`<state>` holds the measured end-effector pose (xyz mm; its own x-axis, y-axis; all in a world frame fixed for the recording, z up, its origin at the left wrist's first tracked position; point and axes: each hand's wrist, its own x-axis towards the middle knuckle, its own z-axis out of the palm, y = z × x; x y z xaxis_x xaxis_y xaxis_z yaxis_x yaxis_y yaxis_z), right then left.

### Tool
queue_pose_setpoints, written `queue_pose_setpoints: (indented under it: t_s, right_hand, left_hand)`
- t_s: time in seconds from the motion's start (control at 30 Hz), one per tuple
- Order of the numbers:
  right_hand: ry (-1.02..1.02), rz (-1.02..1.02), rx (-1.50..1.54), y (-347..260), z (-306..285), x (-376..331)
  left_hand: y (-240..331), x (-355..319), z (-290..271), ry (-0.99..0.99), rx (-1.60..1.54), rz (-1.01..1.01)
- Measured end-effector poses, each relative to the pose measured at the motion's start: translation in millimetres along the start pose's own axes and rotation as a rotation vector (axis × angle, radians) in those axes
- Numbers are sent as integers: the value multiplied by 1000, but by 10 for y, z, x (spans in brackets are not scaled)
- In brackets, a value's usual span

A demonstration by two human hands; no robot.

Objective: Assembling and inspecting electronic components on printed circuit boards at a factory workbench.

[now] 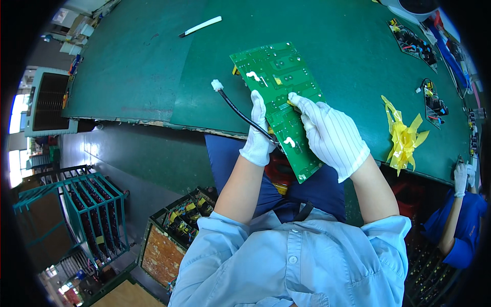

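Note:
A green circuit board (279, 92) is held tilted over the table's front edge, solder side up, with white blobs and a small yellow patch on it. My left hand (257, 130), in a white glove, grips the board's left edge; its fingers are partly hidden beneath. A black cable (238, 111) with a white connector (217, 85) sticks out to the left from the board. My right hand (330, 130), in a striped white glove, lies over the board's right side. Its thumb and forefinger pinch a bit of yellow tape (290, 103) at the board's surface.
A crumpled heap of yellow tape (405, 138) lies to the right on the green table (138, 66). A white pen-like tool (202, 26) lies farther back. Assembled boards (413, 43) sit at right, near a co-worker's gloved hand (461, 179). A parts-filled crate (163, 250) and rack (94, 220) stand left.

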<state>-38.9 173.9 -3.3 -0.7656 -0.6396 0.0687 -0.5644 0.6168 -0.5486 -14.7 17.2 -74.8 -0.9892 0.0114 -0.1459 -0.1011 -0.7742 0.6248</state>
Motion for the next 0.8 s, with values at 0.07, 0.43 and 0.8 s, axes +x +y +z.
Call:
queue_pose_setpoints:
  t_s: [0.07, 0.43, 0.8]
  right_hand:
    - [87, -77, -13, -51, 95, 42]
    - [18, 86, 392, 333, -124, -79]
    - [15, 165, 341, 20, -99, 379]
  left_hand:
    - [90, -62, -18, -61, -179, -35]
    - [-418, 13, -126, -110, -164, -119]
    - [-98, 51, -257, -168, -300, -86]
